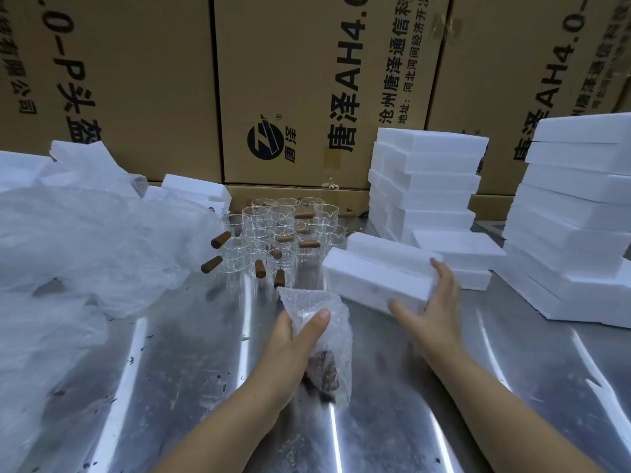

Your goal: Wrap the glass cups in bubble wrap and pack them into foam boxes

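We are between wrapping and packing: one cup is wrapped, and a box is being brought to it. Our left hand [290, 339] grips the wrapped cup [336, 336] just above the table [170, 370], thumb across the bubble wrap and fingers curled beneath, with a brown handle showing through the lower end. Our right hand [430, 302] is spread wide round the near end of a foam box [372, 271], thumb under and fingers over, and holds it tilted. We cannot see inside it. Next, we judge, the box has to be opened and steadied so the bundle slides in without being squeezed. Bare cups [273, 230] stand crowded behind, and more boxes sit in stacks [423, 186] to the right, all of them closed.
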